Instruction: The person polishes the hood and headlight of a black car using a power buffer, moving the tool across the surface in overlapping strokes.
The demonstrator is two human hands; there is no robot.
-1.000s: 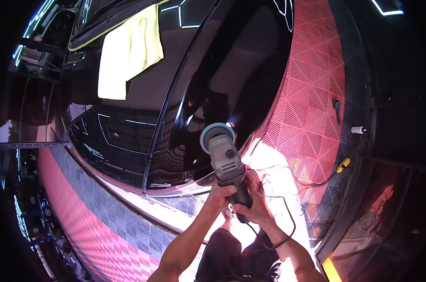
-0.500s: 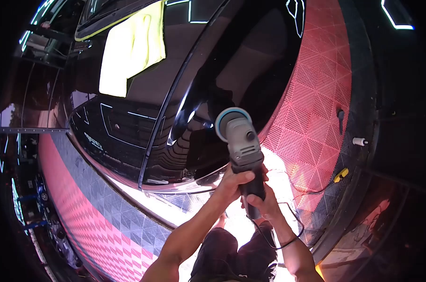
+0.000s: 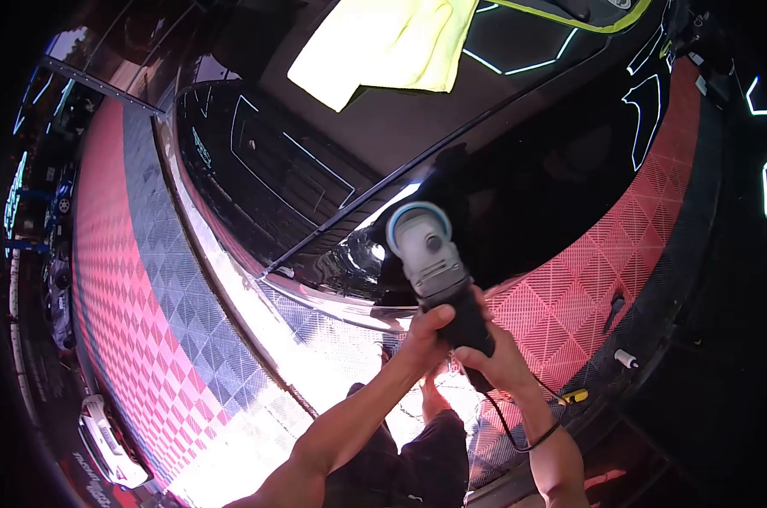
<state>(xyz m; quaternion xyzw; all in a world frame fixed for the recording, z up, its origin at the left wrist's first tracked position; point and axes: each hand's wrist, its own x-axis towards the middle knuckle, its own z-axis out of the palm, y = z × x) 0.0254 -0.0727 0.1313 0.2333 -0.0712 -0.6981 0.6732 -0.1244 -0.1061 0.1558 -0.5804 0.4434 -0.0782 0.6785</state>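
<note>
Both my hands grip a grey and black corded polisher [image 3: 431,245]. My left hand [image 3: 431,332] is wrapped round the left side of its black body, thumb on top. Lower on the handle, my right hand [image 3: 499,356] closes from the right; some fingers of both hands are hidden underneath. The blue-rimmed round pad [image 3: 395,227] is at the glossy black car panel [image 3: 527,199]; its underside is hidden. From the handle a black cord [image 3: 503,427] loops past my right forearm. Beyond the panel seam, a yellow towel [image 3: 392,51] lies on the car.
Red and grey floor tiles [image 3: 591,254] surround the car. On the right floor lie a dark tool [image 3: 614,311], a small white cylindrical object [image 3: 626,359] and a yellow object [image 3: 575,396]. A white car [image 3: 108,444] shows at lower left. Bright sunlight falls around my feet.
My view has turned, so the car and towel appear swung to the right. The polisher stays near the middle, still in both hands, with its pad closer to the panel seam.
</note>
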